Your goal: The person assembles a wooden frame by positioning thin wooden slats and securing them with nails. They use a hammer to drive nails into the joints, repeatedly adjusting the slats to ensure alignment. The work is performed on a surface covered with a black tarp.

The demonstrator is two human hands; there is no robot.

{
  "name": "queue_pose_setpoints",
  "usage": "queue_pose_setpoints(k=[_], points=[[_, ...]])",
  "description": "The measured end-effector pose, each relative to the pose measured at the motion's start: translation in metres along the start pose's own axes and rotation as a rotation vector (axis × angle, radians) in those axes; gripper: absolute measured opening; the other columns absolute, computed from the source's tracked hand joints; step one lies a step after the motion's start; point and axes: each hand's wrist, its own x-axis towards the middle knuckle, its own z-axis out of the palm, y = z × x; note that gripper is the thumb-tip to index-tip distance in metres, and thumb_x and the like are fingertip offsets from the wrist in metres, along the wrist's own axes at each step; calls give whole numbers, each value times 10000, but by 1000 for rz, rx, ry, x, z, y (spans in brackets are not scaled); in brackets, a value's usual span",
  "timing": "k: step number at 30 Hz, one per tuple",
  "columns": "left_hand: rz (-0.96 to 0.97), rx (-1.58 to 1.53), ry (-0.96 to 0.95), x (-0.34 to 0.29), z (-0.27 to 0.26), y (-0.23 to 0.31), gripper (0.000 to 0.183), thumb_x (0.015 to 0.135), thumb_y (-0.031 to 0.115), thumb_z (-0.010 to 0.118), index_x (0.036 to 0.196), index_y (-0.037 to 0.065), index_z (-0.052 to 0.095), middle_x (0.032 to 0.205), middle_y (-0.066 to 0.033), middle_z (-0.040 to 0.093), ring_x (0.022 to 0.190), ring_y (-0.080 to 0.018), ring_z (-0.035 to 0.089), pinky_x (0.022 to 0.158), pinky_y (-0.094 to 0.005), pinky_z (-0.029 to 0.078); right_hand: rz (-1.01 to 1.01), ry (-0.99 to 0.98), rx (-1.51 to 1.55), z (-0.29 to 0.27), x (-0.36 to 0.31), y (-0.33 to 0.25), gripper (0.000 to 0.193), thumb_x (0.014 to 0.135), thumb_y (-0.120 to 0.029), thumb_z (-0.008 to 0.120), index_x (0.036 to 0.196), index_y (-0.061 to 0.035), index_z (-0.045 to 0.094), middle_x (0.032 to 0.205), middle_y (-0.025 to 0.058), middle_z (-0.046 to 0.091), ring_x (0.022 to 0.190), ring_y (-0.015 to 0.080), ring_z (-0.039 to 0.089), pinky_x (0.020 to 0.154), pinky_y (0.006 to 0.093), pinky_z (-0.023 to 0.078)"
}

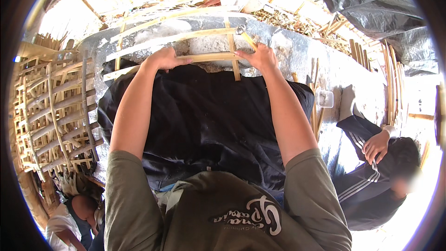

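A frame of pale bamboo slats (204,35) lies across a worktable covered with silver sheeting (297,51). My left hand (165,59) presses down on the nearest cross slat. My right hand (261,57) grips a small hammer (245,36) by its yellow handle, metal head raised just above an upright slat where it crosses the others. A black cloth (204,116) covers the table between my forearms.
Finished bamboo lattice frames (55,111) are stacked at the left. Loose bamboo strips (388,79) lean at the right. A person in dark striped clothing (376,172) sits at the right; another person (69,223) is at the lower left. A small clear container (326,98) rests on the table.
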Motion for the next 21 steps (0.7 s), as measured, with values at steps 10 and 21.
queue_pose_setpoints(k=[10,21], points=[[64,-138,93,-6,6,10,835,818,803,619,586,1,644,570,-124,656,556,-206,682,645,-343,557,18,-38,-22,-4,-2,-3,1018,613,-888,712,1235,-81,679,1205,151,712,1183,312,663,991,441,532],[38,-13,274,-6,18,34,852,794,807,640,708,-36,720,654,-214,652,671,-335,673,700,-447,534,-55,-26,-63,-6,-3,-2,1018,676,-909,637,1280,-89,646,1169,158,720,1129,309,688,958,444,549]])
